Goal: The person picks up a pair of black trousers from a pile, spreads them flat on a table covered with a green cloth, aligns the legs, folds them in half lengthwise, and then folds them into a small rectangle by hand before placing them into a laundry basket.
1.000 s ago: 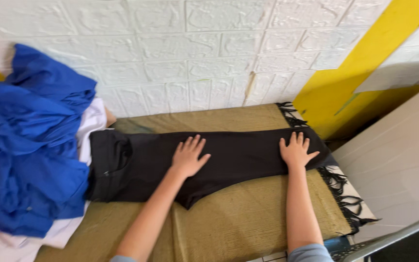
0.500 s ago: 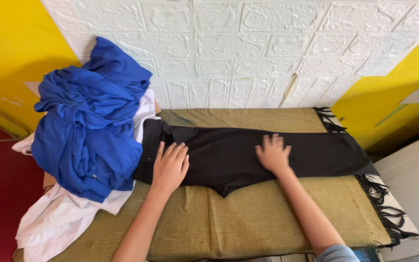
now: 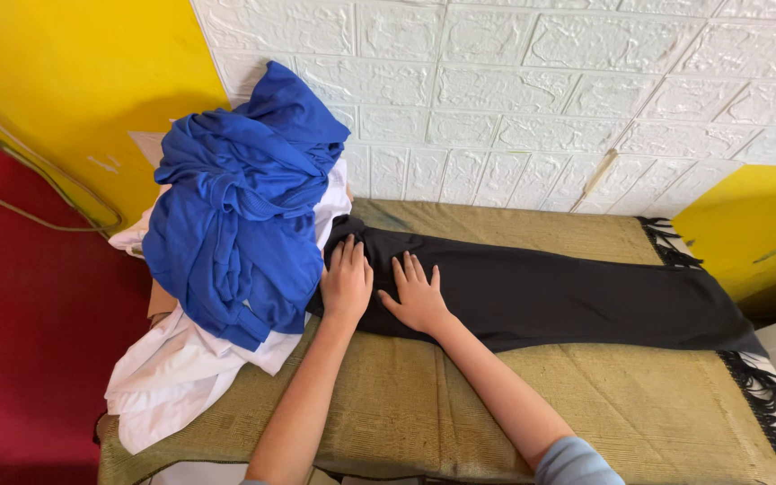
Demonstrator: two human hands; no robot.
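Note:
A long black garment [image 3: 568, 292] lies flat across an olive-tan cloth-covered table [image 3: 424, 413], stretching from the left pile to the right edge. My left hand [image 3: 346, 280] rests palm down with fingers spread on the garment's left end, close to the blue pile. My right hand [image 3: 417, 294] lies flat beside it, also fingers apart on the black fabric. Neither hand grips anything.
A heap of blue cloth [image 3: 235, 207] sits on white cloth [image 3: 172, 377] at the table's left end. A white brick-pattern wall [image 3: 532, 99] stands behind, with yellow wall [image 3: 65, 99] at left. Black fringe [image 3: 774, 404] hangs at the right edge.
Both hands have slid leftward along the black garment, from its middle and right part to its left end; they now lie side by side. The view has shifted left too.

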